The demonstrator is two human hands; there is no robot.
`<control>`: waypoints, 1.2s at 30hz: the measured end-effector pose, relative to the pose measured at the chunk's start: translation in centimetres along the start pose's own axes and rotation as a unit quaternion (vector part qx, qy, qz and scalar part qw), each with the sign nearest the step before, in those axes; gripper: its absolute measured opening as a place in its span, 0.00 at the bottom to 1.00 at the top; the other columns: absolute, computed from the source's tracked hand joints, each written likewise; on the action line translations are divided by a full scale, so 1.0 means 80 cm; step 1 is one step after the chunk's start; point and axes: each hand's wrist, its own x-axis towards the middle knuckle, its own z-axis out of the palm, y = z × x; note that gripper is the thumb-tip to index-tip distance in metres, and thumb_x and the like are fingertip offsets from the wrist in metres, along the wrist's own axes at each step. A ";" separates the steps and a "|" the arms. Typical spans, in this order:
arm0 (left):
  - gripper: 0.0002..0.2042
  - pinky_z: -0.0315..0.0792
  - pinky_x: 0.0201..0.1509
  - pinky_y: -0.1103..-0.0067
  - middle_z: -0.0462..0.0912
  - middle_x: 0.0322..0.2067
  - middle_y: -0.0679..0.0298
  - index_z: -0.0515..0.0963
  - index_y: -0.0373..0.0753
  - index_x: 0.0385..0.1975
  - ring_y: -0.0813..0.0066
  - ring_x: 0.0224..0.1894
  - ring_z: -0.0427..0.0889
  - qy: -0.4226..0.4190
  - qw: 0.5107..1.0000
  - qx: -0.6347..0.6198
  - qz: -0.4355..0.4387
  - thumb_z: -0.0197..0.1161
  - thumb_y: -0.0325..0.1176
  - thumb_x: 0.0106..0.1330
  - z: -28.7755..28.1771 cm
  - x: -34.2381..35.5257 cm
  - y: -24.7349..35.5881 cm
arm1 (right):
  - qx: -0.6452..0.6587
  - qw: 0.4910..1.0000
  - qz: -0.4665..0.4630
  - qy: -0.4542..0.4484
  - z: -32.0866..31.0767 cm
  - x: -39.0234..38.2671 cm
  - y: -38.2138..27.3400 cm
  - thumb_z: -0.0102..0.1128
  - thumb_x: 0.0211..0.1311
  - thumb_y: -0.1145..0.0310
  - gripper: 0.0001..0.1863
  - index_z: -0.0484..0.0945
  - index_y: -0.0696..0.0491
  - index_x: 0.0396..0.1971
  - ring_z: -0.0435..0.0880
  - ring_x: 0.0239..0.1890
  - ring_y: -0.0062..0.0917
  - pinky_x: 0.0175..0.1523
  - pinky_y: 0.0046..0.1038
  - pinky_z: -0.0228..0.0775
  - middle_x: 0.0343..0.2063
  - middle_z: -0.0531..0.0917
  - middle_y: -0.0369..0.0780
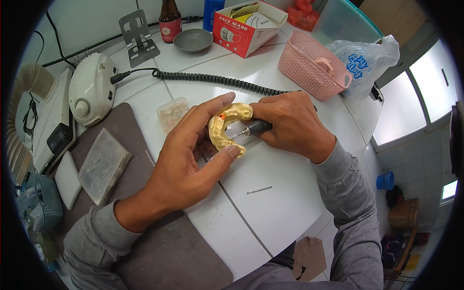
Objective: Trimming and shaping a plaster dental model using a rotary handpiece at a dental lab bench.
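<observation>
Gripping a yellow plaster dental cast (227,126) between thumb and fingers, my left hand (188,159) holds it above the white table (270,193). My right hand (290,123) closes around a rotary handpiece (255,127), its tip at the cast; my fingers hide most of the tool's body.

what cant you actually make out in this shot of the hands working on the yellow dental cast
Head view only:
- Tip of the rotary tool: too small, and it meets the dental cast in shadow.
- Underside of the cast: covered by the left hand.
- Rear of the tool: wrapped by the right hand.
- Contents of the small clear box: blurred, partly behind the left thumb.
- Inside the pink basket: mostly screened by its wall.
</observation>
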 end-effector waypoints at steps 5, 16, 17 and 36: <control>0.34 0.75 0.68 0.77 0.76 0.63 0.56 0.63 0.29 0.78 0.74 0.64 0.79 0.031 0.999 -0.029 -0.011 0.67 0.23 0.73 0.004 0.001 0.005 | 0.006 1.000 -0.004 0.001 -0.001 -0.001 -0.001 0.76 0.51 0.68 0.08 0.86 0.49 0.31 0.90 0.31 0.35 0.34 0.39 0.78 0.26 0.88 0.37; 0.33 0.77 0.68 0.76 0.76 0.64 0.56 0.63 0.30 0.77 0.74 0.63 0.80 0.029 0.998 -0.053 -0.015 0.67 0.22 0.74 0.007 0.001 0.007 | -0.001 0.999 0.002 0.032 0.010 0.000 -0.001 0.76 0.54 0.65 0.09 0.85 0.49 0.32 0.89 0.29 0.37 0.33 0.40 0.77 0.25 0.87 0.37; 0.32 0.77 0.69 0.76 0.76 0.64 0.55 0.63 0.30 0.77 0.73 0.63 0.81 0.032 0.998 -0.051 -0.016 0.67 0.22 0.74 0.007 0.001 0.008 | -0.001 0.999 0.002 0.032 0.010 -0.001 -0.002 0.76 0.54 0.65 0.09 0.85 0.49 0.32 0.89 0.29 0.37 0.33 0.40 0.77 0.25 0.87 0.37; 0.34 0.75 0.73 0.77 0.70 0.68 0.59 0.60 0.34 0.79 0.76 0.69 0.75 0.006 0.999 -0.047 -0.026 0.66 0.20 0.75 0.004 0.001 0.005 | -0.004 0.999 0.002 0.033 0.012 -0.001 -0.001 0.77 0.53 0.64 0.10 0.85 0.48 0.33 0.90 0.30 0.36 0.32 0.40 0.78 0.26 0.88 0.36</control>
